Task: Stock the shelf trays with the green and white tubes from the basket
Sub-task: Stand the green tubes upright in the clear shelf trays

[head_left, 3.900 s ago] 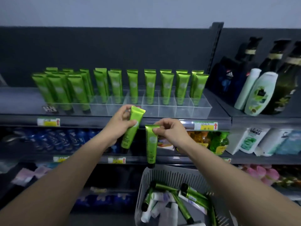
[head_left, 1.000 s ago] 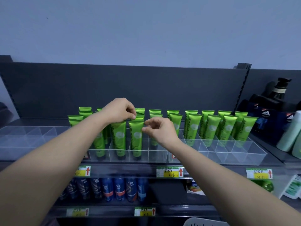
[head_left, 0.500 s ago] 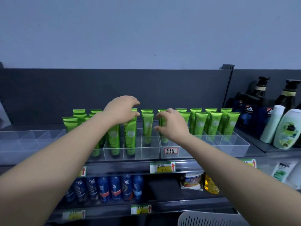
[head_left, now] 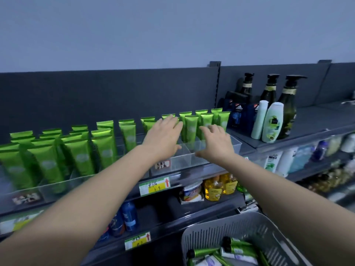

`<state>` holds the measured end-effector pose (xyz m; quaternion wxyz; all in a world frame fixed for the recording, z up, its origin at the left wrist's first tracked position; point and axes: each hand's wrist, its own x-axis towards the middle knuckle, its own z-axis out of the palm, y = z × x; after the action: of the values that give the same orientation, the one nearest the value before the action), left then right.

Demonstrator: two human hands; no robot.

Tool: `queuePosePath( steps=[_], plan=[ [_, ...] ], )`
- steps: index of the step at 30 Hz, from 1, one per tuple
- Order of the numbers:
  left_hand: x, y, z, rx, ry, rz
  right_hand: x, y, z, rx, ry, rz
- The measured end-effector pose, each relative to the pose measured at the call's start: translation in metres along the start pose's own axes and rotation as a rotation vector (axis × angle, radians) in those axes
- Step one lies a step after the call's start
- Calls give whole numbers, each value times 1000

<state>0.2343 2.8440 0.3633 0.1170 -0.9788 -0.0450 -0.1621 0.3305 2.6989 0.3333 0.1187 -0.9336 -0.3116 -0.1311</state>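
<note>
Rows of green tubes (head_left: 103, 148) stand cap-down in clear plastic shelf trays (head_left: 184, 162) along the top shelf. My left hand (head_left: 163, 137) hovers open over the tray's middle compartments, fingers spread, holding nothing. My right hand (head_left: 216, 144) is open beside it, just above the tray's front right compartments. Both hands are empty. The grey slotted basket (head_left: 226, 231) sits at the bottom right, with green tubes (head_left: 203, 252) and white tubes (head_left: 238, 254) lying inside.
Dark pump bottles (head_left: 288, 104) and pale lotion bottles (head_left: 272, 121) stand on the shelf to the right. Blue bottles (head_left: 128, 215) and yellow bottles (head_left: 213, 189) fill the shelf below. Price tags (head_left: 154, 186) line the shelf edges.
Both hands let go of the green tubes they set in the tray and opened. They slid right along the tray as the view swung left and down, bringing the basket back into sight.
</note>
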Motion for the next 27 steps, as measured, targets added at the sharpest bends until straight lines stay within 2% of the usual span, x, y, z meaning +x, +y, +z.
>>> queuePosePath(
  steps=[10,15,27],
  plan=[
    [29,113,50,-76,-43,256,-49,122,35,-72,-129,217],
    [30,163,91,-124,-114,312,-76,165,65,-87,-235,247],
    [4,245,217,-179,-458,325,-132,226,166,-18,-558,249]
  ],
)
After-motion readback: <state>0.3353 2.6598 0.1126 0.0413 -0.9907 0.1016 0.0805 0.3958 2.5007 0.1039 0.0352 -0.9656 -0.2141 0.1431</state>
